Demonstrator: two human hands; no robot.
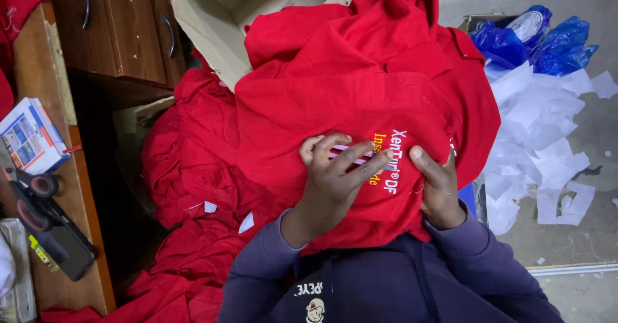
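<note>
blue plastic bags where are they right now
In the head view the blue plastic bags sit at the top right, on top of the heap of white paper scraps, just right of the red garment the hands hold.

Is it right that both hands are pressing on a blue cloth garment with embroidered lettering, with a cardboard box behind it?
Not quite. In the head view the cloth garment is red, not blue. The left hand and right hand do press on it by the lettering, and the cardboard box lies behind.
</note>
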